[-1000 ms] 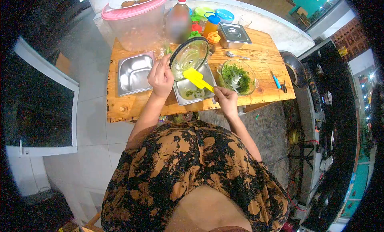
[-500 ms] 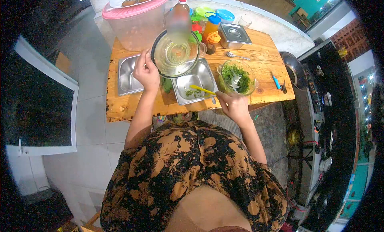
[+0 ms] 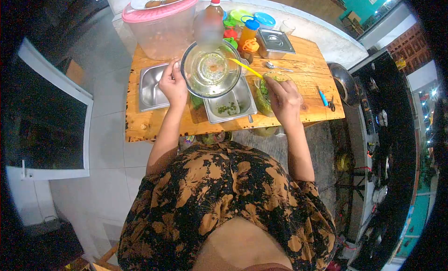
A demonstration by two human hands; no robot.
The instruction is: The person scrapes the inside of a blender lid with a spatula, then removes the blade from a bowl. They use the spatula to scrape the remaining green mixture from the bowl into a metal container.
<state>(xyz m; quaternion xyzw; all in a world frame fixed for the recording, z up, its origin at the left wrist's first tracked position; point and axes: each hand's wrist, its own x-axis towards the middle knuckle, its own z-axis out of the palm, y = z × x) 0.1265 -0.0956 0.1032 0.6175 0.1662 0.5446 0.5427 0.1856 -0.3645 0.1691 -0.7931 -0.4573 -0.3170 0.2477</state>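
Note:
My left hand (image 3: 174, 85) grips the rim of a clear glass bowl (image 3: 193, 78), tipped so its inside faces me. Bits of green cling to the inside of the glass. In my right hand (image 3: 285, 94) is a slim yellow utensil (image 3: 249, 69), its tip reaching over the bowl's right side. Below the bowl sits a steel tray (image 3: 216, 118) with scattered chopped greens (image 3: 226, 108) in it. Another glass bowl (image 3: 263, 104), holding chopped greens, is partly hidden behind my right hand.
An empty-looking steel tray (image 3: 151, 91) stands at the left. Behind are a pink-lidded tub (image 3: 163, 35), a red-capped bottle (image 3: 214, 14), an orange bottle (image 3: 248, 33) and a lidded steel container (image 3: 275, 43). A spoon (image 3: 279, 67) and a blue-handled tool (image 3: 322, 97) lie on the wooden table (image 3: 308, 56).
My right hand has lifted the yellow utensil from over the steel tray to the right side of the held bowl. The bowl has shifted slightly right and turned more toward me.

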